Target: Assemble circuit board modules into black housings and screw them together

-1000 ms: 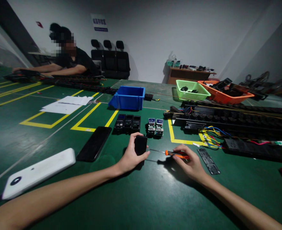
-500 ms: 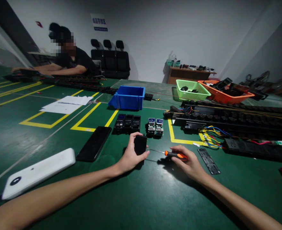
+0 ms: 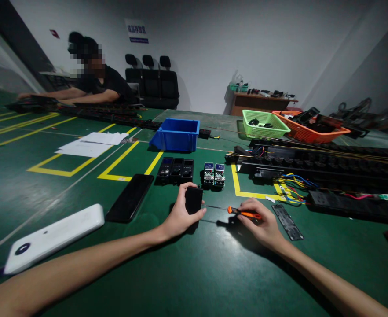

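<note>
My left hand (image 3: 181,215) is closed around a small black box-shaped housing (image 3: 194,200), held on edge above the green table. In my right hand (image 3: 260,222) is a screwdriver (image 3: 245,213) with an orange and black handle, gripped between thumb and fingers. Its thin shaft points left, and the tip meets the right side of the housing. Just beyond my hands stand three black modules (image 3: 176,170) in a row and two small circuit boards (image 3: 214,174). A flat dark cover plate (image 3: 287,222) lies to the right of my right hand.
A black phone (image 3: 129,198) and a white device (image 3: 53,237) lie to the left. Behind are a blue bin (image 3: 174,135), a green basket (image 3: 265,124) and an orange basket (image 3: 308,127). Black rails (image 3: 319,163) with loose wires fill the right. A co-worker (image 3: 95,79) sits far left.
The fingers of my right hand have shifted on the screwdriver handle, which looks turned, with more orange showing. My left hand and the housing have barely moved.
</note>
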A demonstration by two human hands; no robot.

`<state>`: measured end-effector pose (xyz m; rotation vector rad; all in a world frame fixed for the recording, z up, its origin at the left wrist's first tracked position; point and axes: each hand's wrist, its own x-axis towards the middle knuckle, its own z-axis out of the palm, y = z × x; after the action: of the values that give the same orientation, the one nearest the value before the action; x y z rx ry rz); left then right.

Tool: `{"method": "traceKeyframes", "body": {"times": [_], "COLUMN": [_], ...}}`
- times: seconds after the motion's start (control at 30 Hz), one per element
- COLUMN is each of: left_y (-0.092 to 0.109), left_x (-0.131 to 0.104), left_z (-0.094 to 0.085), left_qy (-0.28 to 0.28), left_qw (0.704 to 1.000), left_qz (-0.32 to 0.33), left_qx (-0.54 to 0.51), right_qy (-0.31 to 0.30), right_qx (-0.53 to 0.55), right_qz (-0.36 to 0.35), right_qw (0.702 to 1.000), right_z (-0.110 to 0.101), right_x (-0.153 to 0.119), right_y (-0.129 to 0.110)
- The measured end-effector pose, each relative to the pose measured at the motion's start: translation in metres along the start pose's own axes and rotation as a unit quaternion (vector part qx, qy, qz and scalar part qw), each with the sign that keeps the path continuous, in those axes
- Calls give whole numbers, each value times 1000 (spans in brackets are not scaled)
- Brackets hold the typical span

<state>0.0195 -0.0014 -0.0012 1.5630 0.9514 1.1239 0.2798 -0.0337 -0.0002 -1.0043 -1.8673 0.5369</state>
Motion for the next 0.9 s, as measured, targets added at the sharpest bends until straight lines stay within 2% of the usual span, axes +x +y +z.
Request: {"method": "traceKeyframes", "body": {"times": [0.2,0.43,0.53,0.77,0.9], "left_y": [0,0,0,1,2], "left_x": [0,-1,0,0,1], "left_z": [0,1,1,1,1], "left_qy": [-4,-4,0,-1,5], "left_qw": [1000,1000,1000,1000,1000], "left_qz": [0,-8,-6,-1,-4], "left_qx": [-3,-11,-8,-11,-10], "right_qy": [-1,-47,-47,-6,5], "right_qx": [4,6,-3,-23,-25], "right_qz": [-8,110,94,17,36], "right_qw": [1000,993,994,1000,999], "right_z": [-2,-2,-2,-1,-2], "right_x": [1,-3,-2,2,1], "right_y": [-1,0,-1,-2,-1]}}
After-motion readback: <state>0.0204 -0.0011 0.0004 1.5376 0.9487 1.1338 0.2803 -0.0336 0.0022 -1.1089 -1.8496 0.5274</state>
